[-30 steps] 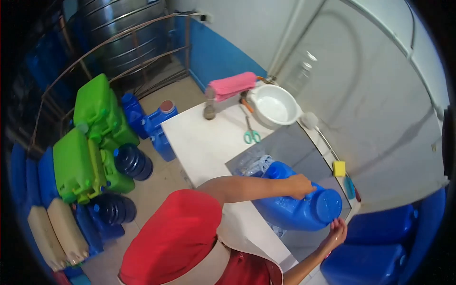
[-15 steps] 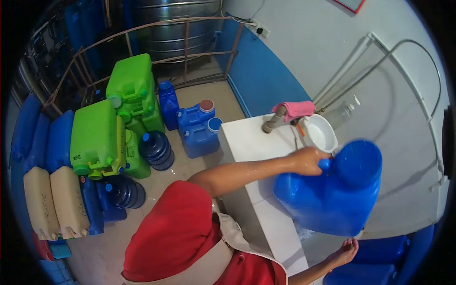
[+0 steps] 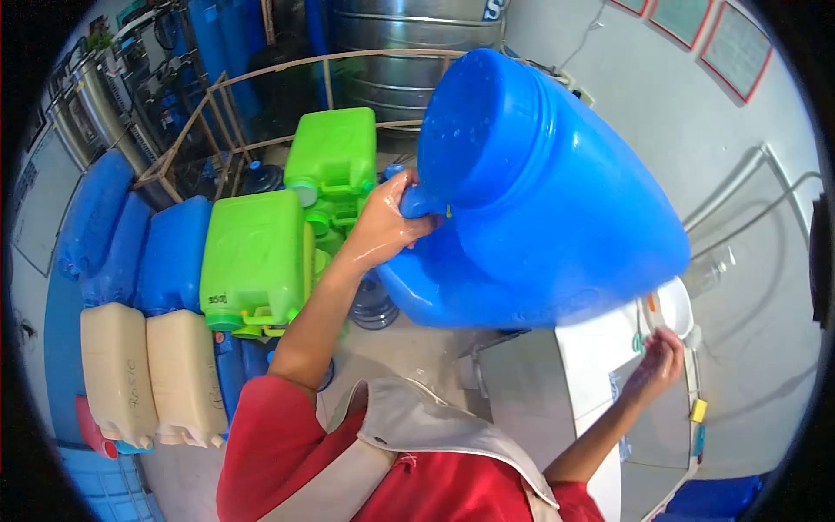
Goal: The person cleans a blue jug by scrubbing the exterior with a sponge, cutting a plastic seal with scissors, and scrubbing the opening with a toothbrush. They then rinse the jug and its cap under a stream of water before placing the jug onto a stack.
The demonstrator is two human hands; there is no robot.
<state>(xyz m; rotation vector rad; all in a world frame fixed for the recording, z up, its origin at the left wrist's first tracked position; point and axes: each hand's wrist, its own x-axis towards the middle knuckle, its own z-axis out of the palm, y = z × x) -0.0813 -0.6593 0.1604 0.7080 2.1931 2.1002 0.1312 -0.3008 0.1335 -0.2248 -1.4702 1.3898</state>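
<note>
A large blue water jug [image 3: 557,217] with a wide blue cap [image 3: 478,126] is lifted close to the camera, tilted on its side with its lower end to the right. My left hand [image 3: 387,222] is closed around the jug's handle beside the cap, and its skin looks wet. Below the jug's right end, my right hand [image 3: 657,361] is apart from it, with fingers loosely bent and nothing visible in them. Near those fingers is a white bowl [image 3: 677,309] on the white counter [image 3: 600,357], partly hidden by the jug.
Green jugs [image 3: 252,252], beige jugs [image 3: 113,374] and blue jugs [image 3: 174,252] are stacked at left. Behind them run a metal railing [image 3: 326,83] and a steel tank [image 3: 391,87]. A clear pump bottle [image 3: 709,270] stands by the right wall.
My left hand has raised the blue jug off the counter area and swung it left, closer to the camera. My right hand has moved up toward the bowl. The view has turned left.
</note>
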